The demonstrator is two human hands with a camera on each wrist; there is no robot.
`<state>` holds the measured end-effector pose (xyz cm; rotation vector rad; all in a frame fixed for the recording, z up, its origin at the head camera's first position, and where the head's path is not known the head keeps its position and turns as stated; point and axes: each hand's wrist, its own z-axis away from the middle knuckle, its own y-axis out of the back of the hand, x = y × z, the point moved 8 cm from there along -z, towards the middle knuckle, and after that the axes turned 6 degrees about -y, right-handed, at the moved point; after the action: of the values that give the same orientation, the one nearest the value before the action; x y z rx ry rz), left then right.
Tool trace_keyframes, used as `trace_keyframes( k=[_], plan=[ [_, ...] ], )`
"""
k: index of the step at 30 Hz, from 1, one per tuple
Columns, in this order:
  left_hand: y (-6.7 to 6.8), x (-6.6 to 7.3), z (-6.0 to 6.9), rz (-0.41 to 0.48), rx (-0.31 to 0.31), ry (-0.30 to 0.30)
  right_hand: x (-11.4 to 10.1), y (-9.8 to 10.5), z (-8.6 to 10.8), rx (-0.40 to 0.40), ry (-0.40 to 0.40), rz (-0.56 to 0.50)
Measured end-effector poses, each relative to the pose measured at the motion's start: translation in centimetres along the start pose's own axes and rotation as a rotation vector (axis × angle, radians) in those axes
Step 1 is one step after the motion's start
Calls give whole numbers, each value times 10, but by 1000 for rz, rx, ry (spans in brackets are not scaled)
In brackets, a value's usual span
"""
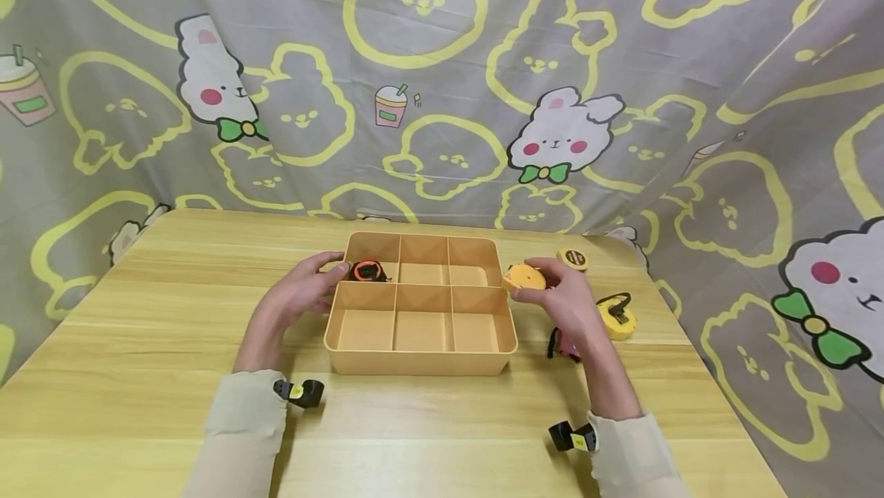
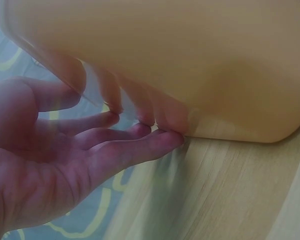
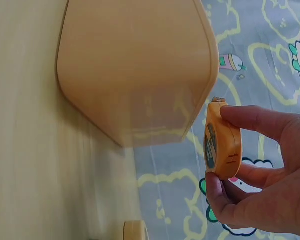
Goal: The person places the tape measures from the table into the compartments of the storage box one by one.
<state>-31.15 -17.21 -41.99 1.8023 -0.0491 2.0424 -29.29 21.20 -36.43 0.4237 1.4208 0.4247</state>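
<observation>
A tan organizer box (image 1: 421,364) with several compartments stands on the table. In its back left compartment lies a black and orange tape measure (image 1: 368,271). My left hand (image 1: 301,292) is at the box's left side; in the left wrist view its fingers (image 2: 140,145) are extended against the wall near the bottom edge. With fingertips and thumb, my right hand (image 1: 562,297) pinches an orange-yellow tape measure (image 3: 224,142), held beside the box's right rim, above the table.
Right of the box lie a yellow tape measure (image 1: 572,258) at the back, another yellow one with a black strap (image 1: 617,317), and a pink item with a black strap (image 1: 568,344), partly hidden by the right arm. A patterned curtain (image 1: 442,99) hangs behind the table.
</observation>
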Motion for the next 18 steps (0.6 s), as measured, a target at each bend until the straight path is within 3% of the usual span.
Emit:
trace_keyframes(
  k=[18],
  plan=[
    [0,-1,-1,13,10,1,-20,-35,1,5,52,8]
  ],
)
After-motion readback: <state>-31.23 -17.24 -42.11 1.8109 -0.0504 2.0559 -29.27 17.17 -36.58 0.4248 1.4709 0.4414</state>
